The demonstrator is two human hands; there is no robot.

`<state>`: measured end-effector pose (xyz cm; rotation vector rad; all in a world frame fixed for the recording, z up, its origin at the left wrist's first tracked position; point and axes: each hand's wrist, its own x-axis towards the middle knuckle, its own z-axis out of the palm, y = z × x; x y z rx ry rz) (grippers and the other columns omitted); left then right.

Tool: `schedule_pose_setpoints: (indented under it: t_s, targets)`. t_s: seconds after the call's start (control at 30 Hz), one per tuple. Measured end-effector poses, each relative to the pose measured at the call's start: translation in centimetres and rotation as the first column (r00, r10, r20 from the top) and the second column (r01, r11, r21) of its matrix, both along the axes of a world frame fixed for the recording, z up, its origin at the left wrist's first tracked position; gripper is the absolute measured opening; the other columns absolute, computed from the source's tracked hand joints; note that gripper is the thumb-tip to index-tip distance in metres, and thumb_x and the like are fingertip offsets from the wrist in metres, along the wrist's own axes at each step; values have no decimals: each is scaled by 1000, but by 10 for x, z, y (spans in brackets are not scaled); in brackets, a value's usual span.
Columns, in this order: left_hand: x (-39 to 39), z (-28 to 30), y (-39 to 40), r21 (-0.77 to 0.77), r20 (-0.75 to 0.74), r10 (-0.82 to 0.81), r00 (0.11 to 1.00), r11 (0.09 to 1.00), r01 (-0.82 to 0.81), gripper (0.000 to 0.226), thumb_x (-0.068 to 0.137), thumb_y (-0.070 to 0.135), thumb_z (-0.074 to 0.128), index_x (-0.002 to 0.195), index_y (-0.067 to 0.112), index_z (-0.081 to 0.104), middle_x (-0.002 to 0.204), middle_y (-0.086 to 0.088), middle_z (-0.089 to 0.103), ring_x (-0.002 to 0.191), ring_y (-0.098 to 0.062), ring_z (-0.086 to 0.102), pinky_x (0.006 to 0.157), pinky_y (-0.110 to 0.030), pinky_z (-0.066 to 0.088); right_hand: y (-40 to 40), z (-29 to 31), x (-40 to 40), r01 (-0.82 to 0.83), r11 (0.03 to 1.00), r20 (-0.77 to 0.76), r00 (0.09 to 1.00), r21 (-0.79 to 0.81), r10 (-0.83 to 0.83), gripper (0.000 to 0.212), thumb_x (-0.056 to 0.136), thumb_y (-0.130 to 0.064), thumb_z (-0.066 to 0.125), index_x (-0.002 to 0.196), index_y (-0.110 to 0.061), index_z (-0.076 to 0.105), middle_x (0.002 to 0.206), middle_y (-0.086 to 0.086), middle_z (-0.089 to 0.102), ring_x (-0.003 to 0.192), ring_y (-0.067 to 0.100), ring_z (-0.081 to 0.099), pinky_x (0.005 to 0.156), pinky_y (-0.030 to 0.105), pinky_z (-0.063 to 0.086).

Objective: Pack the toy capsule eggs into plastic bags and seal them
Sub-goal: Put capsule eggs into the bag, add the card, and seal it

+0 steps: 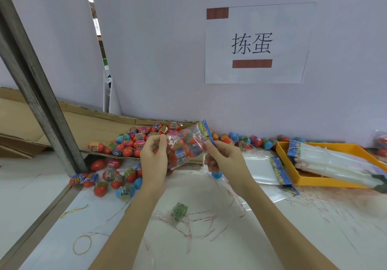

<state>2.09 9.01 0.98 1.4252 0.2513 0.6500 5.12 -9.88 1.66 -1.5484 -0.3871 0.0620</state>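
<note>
both hands pinch a clear plastic bag (184, 146) of red and blue capsule eggs above the white worktop (209, 238), left hand (154, 156) at its base, right hand (222, 156) by the printed header, so sealing the mouth looks next.

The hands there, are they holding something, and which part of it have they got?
Both hold one clear plastic bag filled with toy eggs. The left hand pinches its left side; the right hand pinches the end with the colourful printed strip.

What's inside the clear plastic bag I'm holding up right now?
The clear plastic bag holds several toy capsule eggs, mostly red with printed wrappers. The exact count is unclear, since the left hand covers its lower end.
</note>
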Motion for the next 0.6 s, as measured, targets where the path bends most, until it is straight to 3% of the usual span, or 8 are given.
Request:
schedule_pose_setpoints:
  t_s: [0.1,0.2,0.33,0.4,0.5,0.6]
  targets:
    - [1,-2,-5,79,27,51,998,995,-53,22,110,32,52,96,18,62,77,5,57,74,-13,54,72,-38,46,0,-1,1,-26,1000,-48,998,14,26,28,101,-33,64,91,-8,71,67,3,65,56,13,54,54,23,48]
    - [1,-2,-9,176,73,134,988,974,-145,21,111,32,49,96,22,60,80,-2,59,75,-21,54,70,-43,46,-2,-1,1,-65,998,-38,997,6,65,24,99,-33,65,87,-14,73,67,4,62,56,12,52,53,20,47]
    - [1,0,-6,221,145,187,972,951,-216,20,111,30,50,96,22,61,79,-1,60,74,-23,56,71,-51,51,-3,3,1,-107,994,-36,994,25,108,36,91,-44,66,96,-9,74,68,6,61,56,12,50,53,19,45]
    - [-2,2,-7,260,191,201,961,934,-247,19,110,33,50,99,22,61,80,5,61,72,-23,59,69,-51,52,-3,2,2,-81,996,-44,996,31,82,32,95,-40,67,105,-11,75,71,9,67,55,15,56,51,22,47]
    - [-9,9,-8,400,381,220,898,836,-375,15,110,25,52,105,19,64,83,17,62,69,-9,61,61,-33,54,-3,1,1,-89,994,-184,978,62,99,49,99,-50,61,126,-9,63,88,17,78,60,25,69,43,24,43]
    - [-13,6,-10,632,520,33,854,658,-410,10,107,15,60,102,12,69,88,5,59,72,-7,54,62,-23,45,-3,4,-1,-250,947,-381,870,203,312,76,94,-74,52,131,-7,59,111,25,75,90,35,77,53,27,54]
